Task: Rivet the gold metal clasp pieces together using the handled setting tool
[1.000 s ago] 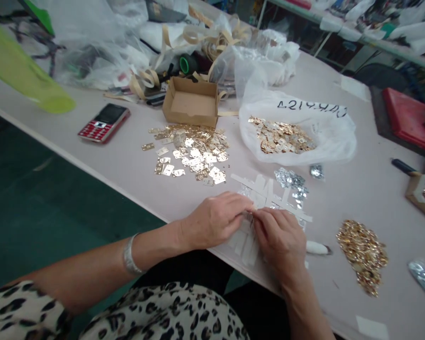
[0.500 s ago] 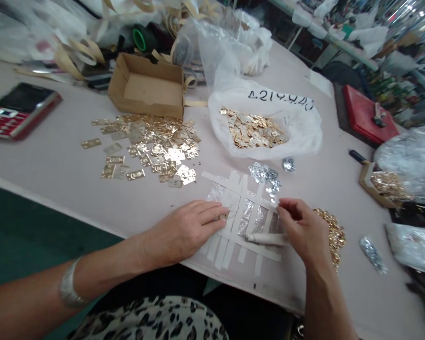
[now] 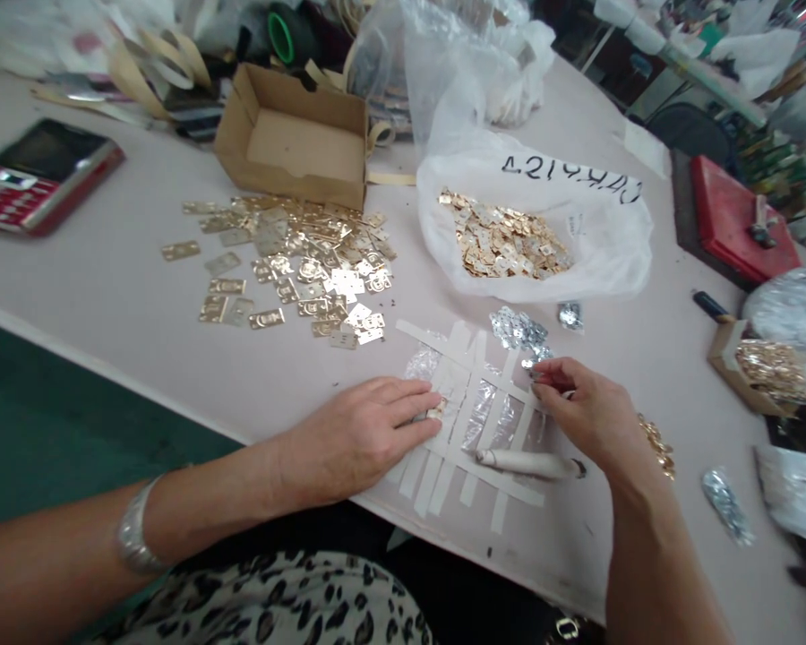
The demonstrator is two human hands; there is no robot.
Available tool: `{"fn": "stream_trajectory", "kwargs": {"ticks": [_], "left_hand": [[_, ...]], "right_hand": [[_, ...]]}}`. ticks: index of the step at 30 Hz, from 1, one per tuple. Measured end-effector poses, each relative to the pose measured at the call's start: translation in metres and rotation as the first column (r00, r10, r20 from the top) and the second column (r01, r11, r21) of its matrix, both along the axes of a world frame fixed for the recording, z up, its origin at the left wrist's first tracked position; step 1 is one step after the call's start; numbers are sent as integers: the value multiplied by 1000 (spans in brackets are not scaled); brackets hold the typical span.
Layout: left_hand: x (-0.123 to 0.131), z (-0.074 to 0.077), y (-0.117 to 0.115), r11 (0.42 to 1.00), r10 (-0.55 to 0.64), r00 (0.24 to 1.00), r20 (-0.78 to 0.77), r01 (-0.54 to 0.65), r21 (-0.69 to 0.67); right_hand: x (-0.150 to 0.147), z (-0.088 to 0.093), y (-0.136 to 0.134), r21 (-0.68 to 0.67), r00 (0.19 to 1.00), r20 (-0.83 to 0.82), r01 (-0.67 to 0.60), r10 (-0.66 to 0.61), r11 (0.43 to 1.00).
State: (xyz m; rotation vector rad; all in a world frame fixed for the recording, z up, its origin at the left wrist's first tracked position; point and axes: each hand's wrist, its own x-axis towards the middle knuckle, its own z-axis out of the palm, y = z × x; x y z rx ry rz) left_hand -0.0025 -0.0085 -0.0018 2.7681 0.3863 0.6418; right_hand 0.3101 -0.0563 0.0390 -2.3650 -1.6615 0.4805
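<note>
My left hand rests on the left part of a taped plastic patch, its fingers around a small gold plate. At the patch's upper right, my right hand has thumb and fingertips pinched together beside the small silver discs; what lies between them is too small to name. A white wrapped stick lies across the patch's lower right. Gold plates are spread to the upper left. More gold pieces fill a white plastic bag.
Behind the gold plates sits an open cardboard box. A red phone lies at the far left. On the right are a red case, a small box of gold parts and a silver packet.
My right hand has moved slightly up the table to the edge of the silver discs. The view has shifted a little. My left hand stays on the patch.
</note>
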Motion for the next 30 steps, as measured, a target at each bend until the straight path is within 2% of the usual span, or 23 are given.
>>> {"fn": "stream_trajectory", "kwargs": {"ticks": [3, 7, 8, 10, 13, 15, 18, 23, 30], "left_hand": [[-1, 0, 0, 1000, 7, 1000, -2, -7, -15], [-3, 0, -1, 999, 9, 1000, -19, -10, -36], [-3, 1, -1, 999, 9, 1000, -20, -10, -39], [-4, 2, -1, 999, 6, 1000, -8, -7, -42], [-3, 4, -1, 999, 6, 1000, 18, -5, -52], [-3, 5, -1, 998, 3, 1000, 19, -2, -59], [-2, 7, 0, 999, -4, 1000, -5, 3, -50], [-1, 8, 1, 997, -4, 1000, 1, 4, -75], [-2, 8, 2, 994, -20, 999, -28, 16, -111]], "right_hand": [[6, 2, 6, -37, 996, 61, -57, 60, 998], [6, 1, 4, -9, 999, 43, -17, 18, 1000], [1, 1, 2, 29, 1000, -13, -1, 2, 1000], [-15, 0, -3, 116, 975, -223, 20, 7, 993], [-49, 0, -7, 154, 834, -542, -23, 104, 988], [-70, -1, -6, 133, 778, -608, -96, 158, 986], [-88, -4, -3, 108, 774, -598, -182, 210, 977], [-92, -7, 2, 58, 824, -524, -220, 218, 974], [-106, 5, 10, 17, 886, -326, -344, 330, 939]]}}
